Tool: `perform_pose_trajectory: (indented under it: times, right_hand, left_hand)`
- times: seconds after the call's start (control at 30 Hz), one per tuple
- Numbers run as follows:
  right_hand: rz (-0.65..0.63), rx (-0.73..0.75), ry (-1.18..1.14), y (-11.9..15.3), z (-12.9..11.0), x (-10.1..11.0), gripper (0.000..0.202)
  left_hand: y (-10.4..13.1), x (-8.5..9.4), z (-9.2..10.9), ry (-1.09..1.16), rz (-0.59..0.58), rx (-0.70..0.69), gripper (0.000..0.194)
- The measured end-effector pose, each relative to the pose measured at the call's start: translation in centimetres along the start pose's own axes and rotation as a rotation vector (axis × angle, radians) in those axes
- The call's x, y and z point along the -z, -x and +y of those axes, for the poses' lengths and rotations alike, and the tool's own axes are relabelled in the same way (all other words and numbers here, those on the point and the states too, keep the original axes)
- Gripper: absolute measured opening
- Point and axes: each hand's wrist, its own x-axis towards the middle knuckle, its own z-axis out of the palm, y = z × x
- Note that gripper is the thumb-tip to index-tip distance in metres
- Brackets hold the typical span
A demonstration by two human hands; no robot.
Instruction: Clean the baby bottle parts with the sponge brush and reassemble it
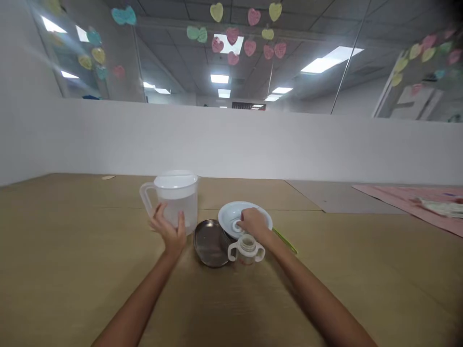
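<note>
My left hand [170, 230] is at the near side of a translucent plastic pitcher [186, 207] with a white lid, its fingers spread and seemingly resting against the wall beside the handle. My right hand [256, 224] reaches into a white bowl [226, 212], with its fingers closed on a small white ring-shaped piece [237, 226]. In front of the bowl stands an uncapped clear baby bottle [248, 246] with two white handles. An oval metal tray [211, 243] lies between pitcher and bowl. What lies under the bowl is mostly hidden.
A green handle [285, 241] sticks out from beneath the bowl on the right. Far right, a pink cloth [408, 197] carries a pale bundle. A small flat tan piece [108, 177] lies near the back edge. The white wall [238, 140] bounds the brown table [90, 241].
</note>
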Motion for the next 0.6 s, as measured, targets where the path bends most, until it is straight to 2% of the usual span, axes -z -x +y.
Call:
perform_pose_trajectory:
  times: [0.07,0.17,0.23,0.3,0.37,0.47,0.53,0.6]
  right_hand:
    - [-0.01,-0.002,-0.008,0.0,-0.2,-0.2,0.021]
    - [-0.002,0.0,-0.093,-0.1,-0.1,0.2,0.02]
    - [0.015,0.02,-0.224,0.2,0.0,1.6,0.02]
    - [0.05,0.083,-0.4,1.3,0.2,4.3,0.023]
    - [0.043,0.228,-0.629,3.5,0.2,7.9,0.029]
    - [-0.073,0.534,-0.882,8.8,0.3,12.9,0.035]
    - [-0.149,0.801,-0.876,12.9,1.0,14.3,0.031]
    - [-0.177,0.862,-0.859,17.0,2.3,13.6,0.025]
  left_hand:
    - [-0.6,0.1,-1.2,-0.033,0.047,0.041,0.06]
    - [-0.8,-0.2,-2.5,-0.05,0.029,0.134,0.076]
    - [-0.5,-0.5,-2.9,-0.041,-0.007,0.198,0.076]
    - [-0.1,-0.8,-3.0,-0.024,-0.031,0.263,0.071]
    - [0.3,-1.0,-2.6,0.008,-0.044,0.305,0.068]
    - [0.9,-1.3,-1.7,0.036,-0.089,0.312,0.077]
    - [1.3,-1.5,-1.2,0.008,-0.138,0.327,0.092]
    - [1.6,-1.8,-1.1,-0.027,-0.219,0.324,0.105]
